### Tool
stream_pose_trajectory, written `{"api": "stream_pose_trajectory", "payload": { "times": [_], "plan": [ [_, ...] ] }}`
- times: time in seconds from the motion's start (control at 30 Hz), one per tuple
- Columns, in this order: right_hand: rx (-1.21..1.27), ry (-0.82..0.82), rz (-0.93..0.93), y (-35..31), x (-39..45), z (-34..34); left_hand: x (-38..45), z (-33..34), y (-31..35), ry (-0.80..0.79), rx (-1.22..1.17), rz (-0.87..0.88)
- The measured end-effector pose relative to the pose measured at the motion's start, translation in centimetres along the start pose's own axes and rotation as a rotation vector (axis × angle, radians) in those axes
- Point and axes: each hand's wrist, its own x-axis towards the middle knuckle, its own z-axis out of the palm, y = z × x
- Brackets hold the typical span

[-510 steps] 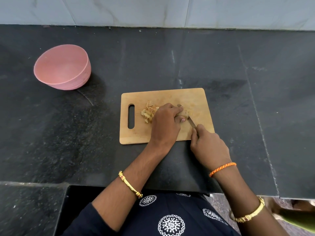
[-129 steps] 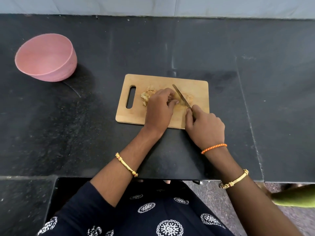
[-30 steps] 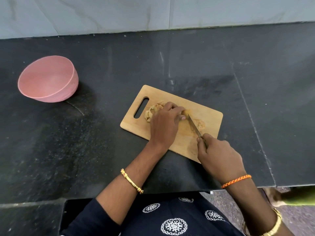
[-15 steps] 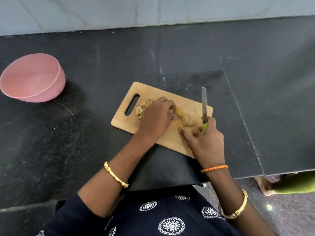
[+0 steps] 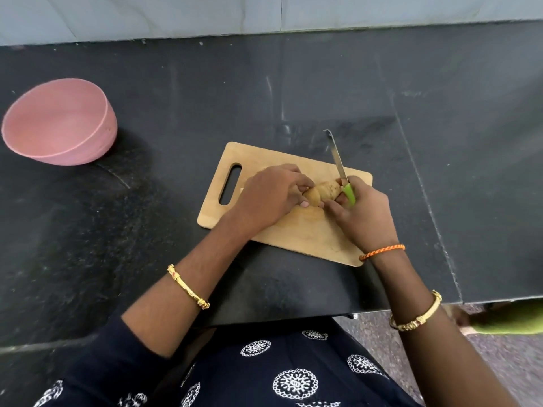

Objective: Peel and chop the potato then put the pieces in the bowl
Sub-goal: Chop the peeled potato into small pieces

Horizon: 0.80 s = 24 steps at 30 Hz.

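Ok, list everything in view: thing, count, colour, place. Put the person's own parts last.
bowl: one, pink, far left of the counter, nothing visible inside
cutting board: one, light wood with a handle slot, centre of the counter
potato: one, tan, over the board, gripped between both hands
knife: one, steel blade with green handle, in the right hand, blade pointing away from the person
counter: one, black stone, under everything
wall: pale tile, behind the counter
left hand: one, on the potato's left end, gold bangle on the wrist
right hand: one, holding knife and potato, orange thread band and gold bangle
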Motion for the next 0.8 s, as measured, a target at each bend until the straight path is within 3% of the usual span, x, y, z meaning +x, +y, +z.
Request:
{"api": "stream_pose_trajectory", "payload": {
  "times": [0.2, 0.33, 0.63, 0.7, 0.73, 0.8],
  "plan": [
    [-0.077, -0.202, -0.152, 0.3, 1.6, -1.6, -1.0, 0.7, 0.8, 0.071, -0.077, -0.072],
    [-0.086, -0.368, -0.176, 0.9, 2.1, -2.7, -1.2, 0.8, 1.5, 0.070, 0.004, -0.056],
    [0.085, -0.421, -0.162, 1.4, 3.3, -2.4, 1.1, -0.6, 1.0, -0.124, 0.103, -0.005],
    [0.173, -0.331, -0.123, 2.0, 3.2, -2.7, 1.2, -0.8, 0.8, -0.148, 0.124, 0.004],
    [0.227, -0.175, -0.086, 2.4, 2.7, -2.6, 1.2, -0.8, 0.8, -0.150, 0.138, 0.014],
    [0.263, 0.291, 0.057, 3.2, 0.8, -1.5, 1.1, -1.1, 0.8, -0.128, 0.151, 0.044]
  ]
}}
